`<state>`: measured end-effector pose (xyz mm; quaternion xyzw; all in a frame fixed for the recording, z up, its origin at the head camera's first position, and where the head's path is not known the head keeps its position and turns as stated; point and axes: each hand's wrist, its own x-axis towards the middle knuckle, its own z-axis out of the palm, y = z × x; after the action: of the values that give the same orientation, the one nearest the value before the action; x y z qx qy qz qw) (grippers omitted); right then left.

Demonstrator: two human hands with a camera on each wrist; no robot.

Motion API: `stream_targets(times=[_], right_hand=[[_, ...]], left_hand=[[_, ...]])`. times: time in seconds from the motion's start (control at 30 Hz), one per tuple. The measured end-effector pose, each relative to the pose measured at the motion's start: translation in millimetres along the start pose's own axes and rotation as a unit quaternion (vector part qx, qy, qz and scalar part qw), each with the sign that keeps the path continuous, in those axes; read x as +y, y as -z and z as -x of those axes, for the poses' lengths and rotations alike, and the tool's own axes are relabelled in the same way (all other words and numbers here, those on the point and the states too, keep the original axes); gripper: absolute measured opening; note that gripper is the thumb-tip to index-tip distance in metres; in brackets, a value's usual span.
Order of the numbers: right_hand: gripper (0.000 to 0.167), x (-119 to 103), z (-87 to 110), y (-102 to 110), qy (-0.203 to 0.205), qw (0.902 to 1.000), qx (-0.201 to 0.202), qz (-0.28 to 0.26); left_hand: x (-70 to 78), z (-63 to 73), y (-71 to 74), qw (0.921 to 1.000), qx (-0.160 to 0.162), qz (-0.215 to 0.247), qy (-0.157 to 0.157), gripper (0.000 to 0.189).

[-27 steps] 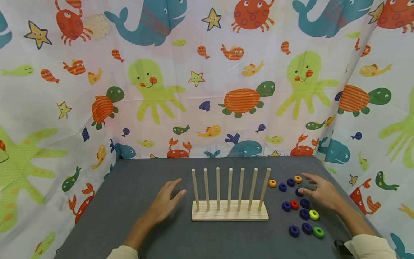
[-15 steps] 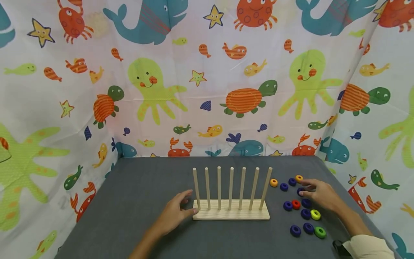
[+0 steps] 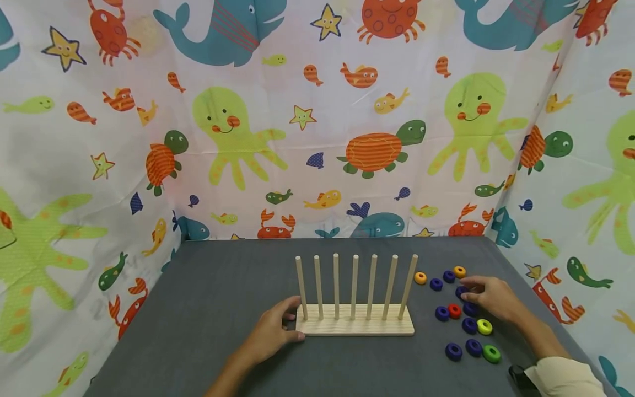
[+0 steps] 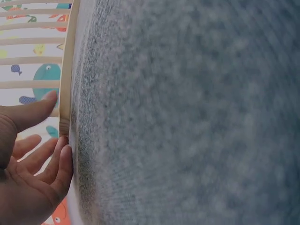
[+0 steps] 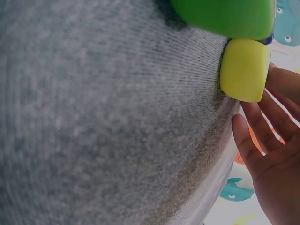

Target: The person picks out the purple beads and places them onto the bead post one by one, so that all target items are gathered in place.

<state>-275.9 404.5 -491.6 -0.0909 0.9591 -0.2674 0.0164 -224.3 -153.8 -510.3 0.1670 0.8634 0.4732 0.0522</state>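
The left hand [image 3: 270, 332] grips the left end of the peg rack [image 3: 357, 329]. Beyond its right end, a blue ring [image 3: 459, 293] meets the right hand [image 3: 495, 298]; whether pinched, one cannot tell.

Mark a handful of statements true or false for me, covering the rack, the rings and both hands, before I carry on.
1. The wooden rack has seven pegs. True.
2. The red ring sits on a peg. False: the red ring lies on the gray surface.
3. The left hand touches the rack's left end. True.
4. The right hand is above the rack. False: the right hand is among the rings, right of the rack.
5. The green ring touches the rack. False: they are apart.
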Motion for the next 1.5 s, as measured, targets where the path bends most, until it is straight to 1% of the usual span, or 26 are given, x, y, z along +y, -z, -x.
stream_targets(times=[0.13,0.2,0.37,0.5,0.6,0.7,0.83,0.97,1.03,1.27,1.5], right_hand=[[0.043,0,1.0,1,-0.005,0.9999,0.010,0.007],[0.043,0,2.3,2,-0.007,0.9998,0.018,0.010],[0.047,-2,6.0,3,-0.012,0.9992,0.038,0.004],[0.048,-11,8.5,6,-0.008,0.9981,0.061,-0.002],[0.046,-22,9.2,9,-0.006,0.9969,0.078,-0.005],[0.042,-33,9.7,10,0.005,0.9950,0.099,-0.013],[0.037,-49,11.4,12,0.032,0.9911,0.126,-0.026],[0.036,-63,13.1,14,0.054,0.9860,0.151,-0.045],[0.036,-70,14.3,15,0.062,0.9834,0.160,-0.059],[0.039,-97,21.2,17,0.077,0.9743,0.186,-0.101],[0.039,-125,24.9,18,0.097,0.9679,0.203,-0.113]], left_hand=[[-0.9,-1.6,-1.3,0.9998,0.007,-0.010,-0.015,0.078],[0.5,-1.7,-1.2,0.9998,0.011,-0.006,-0.018,0.077],[5.9,-0.7,-0.3,0.9999,0.013,0.003,-0.009,0.076],[6.8,-1.3,-0.4,0.9999,0.010,-0.004,0.001,0.078],[7.0,-2.1,-0.6,0.9999,0.011,-0.007,0.008,0.077],[7.2,-2.8,-1.0,0.9998,0.015,-0.005,0.011,0.077],[7.5,-3.8,-1.1,0.9996,0.023,0.002,0.014,0.078],[8.6,-3.9,-1.3,0.9993,0.032,0.008,0.016,0.078],[9.0,-4.0,-1.7,0.9992,0.034,0.013,0.015,0.078],[7.8,-3.1,-3.8,0.9984,0.037,0.033,0.027,0.080],[4.1,-0.1,-4.9,0.9960,0.042,0.069,0.039,0.090]])
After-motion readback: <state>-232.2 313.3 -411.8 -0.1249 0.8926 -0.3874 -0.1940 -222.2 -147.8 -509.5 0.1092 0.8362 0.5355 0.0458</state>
